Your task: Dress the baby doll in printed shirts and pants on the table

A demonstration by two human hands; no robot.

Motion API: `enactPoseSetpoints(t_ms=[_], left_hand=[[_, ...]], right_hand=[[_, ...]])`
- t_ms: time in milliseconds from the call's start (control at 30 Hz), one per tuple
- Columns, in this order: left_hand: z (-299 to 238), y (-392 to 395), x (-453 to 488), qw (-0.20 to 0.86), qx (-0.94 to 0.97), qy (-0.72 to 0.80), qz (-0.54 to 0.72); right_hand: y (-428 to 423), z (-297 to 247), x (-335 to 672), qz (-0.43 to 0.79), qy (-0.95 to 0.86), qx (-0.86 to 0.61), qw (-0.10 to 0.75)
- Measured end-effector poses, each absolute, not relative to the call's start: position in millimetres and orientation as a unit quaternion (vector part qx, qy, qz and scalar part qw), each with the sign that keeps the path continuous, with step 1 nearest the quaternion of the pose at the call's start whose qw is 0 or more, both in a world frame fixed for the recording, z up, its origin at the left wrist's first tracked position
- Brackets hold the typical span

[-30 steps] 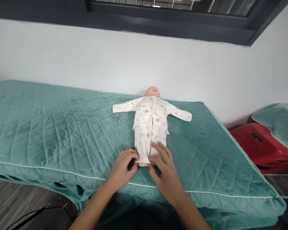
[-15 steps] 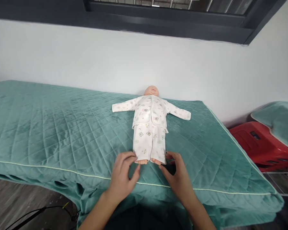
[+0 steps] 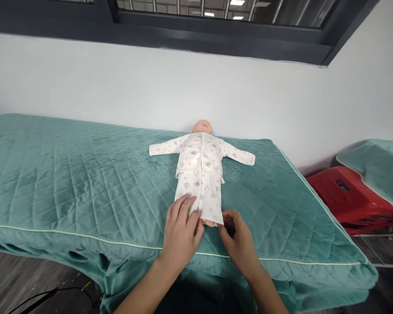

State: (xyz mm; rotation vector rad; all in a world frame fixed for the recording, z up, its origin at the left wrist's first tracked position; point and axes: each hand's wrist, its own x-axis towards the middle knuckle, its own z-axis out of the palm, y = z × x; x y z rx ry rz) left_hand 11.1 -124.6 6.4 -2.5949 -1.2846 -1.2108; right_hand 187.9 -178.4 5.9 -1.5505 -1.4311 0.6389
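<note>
A baby doll [image 3: 202, 126] lies on its back on a green quilted cover, head toward the wall and feet toward me. It wears a white printed jacket [image 3: 193, 152] with both sleeves spread wide, and matching white trousers [image 3: 212, 196]. My left hand [image 3: 181, 231] rests over the lower trouser leg on the left, fingers bent but apart, hiding that foot. My right hand [image 3: 237, 235] pinches the hem corner of the other trouser leg between thumb and fingers. Toes of one foot peek out under that hem.
The green quilted bed cover [image 3: 85, 174] has a pale piped front edge. Behind it rise a white wall [image 3: 118, 83] and a dark window frame [image 3: 216, 37]. At the right stands a red plastic object [image 3: 350, 196] partly under green cloth. A black cable [image 3: 46, 296] lies on the floor.
My left hand has moved right and up onto the trouser leg, covering the foot there. The right-hand trouser hem is now drawn out to a corner at my right fingers.
</note>
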Motion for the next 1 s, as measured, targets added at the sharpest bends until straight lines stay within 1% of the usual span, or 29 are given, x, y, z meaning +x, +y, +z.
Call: enactPoseSetpoints(t_ms=[200, 333, 433, 600, 733, 867, 1000], left_hand=[[0.6, -131.6, 1.7, 0.002, -0.821, -0.393, -0.413], [-8.0, -136.2, -7.8, 0.013, -0.811, -0.411, -0.417], [-13.1, -138.2, -13.5, -0.003, -0.815, -0.412, -0.407], [-13.7, -138.3, -22.4, -0.028, -0.816, -0.399, -0.417], [-19.0, -146.2, -46.4, -0.033, -0.799, -0.418, -0.431], [-49.4, -173.5, -99.8, -0.043, -0.750, -0.481, -0.451], [-102.3, -212.4, -187.7, -0.083, -0.691, -0.586, -0.414]], right_hand=[[-185.3, 1.8, 195.5, 0.233, -0.628, -0.632, 0.390], [-188.5, -3.3, 199.7, 0.195, -0.642, -0.621, 0.405], [-189.1, -7.2, 205.0, 0.175, -0.663, -0.607, 0.403], [-183.9, -16.3, 231.7, 0.061, -0.667, -0.640, 0.376], [-182.6, -27.2, 261.5, -0.014, -0.638, -0.697, 0.327], [-197.1, -41.6, 276.1, -0.032, -0.657, -0.696, 0.289], [-230.0, -54.2, 269.6, -0.065, -0.677, -0.671, 0.295]])
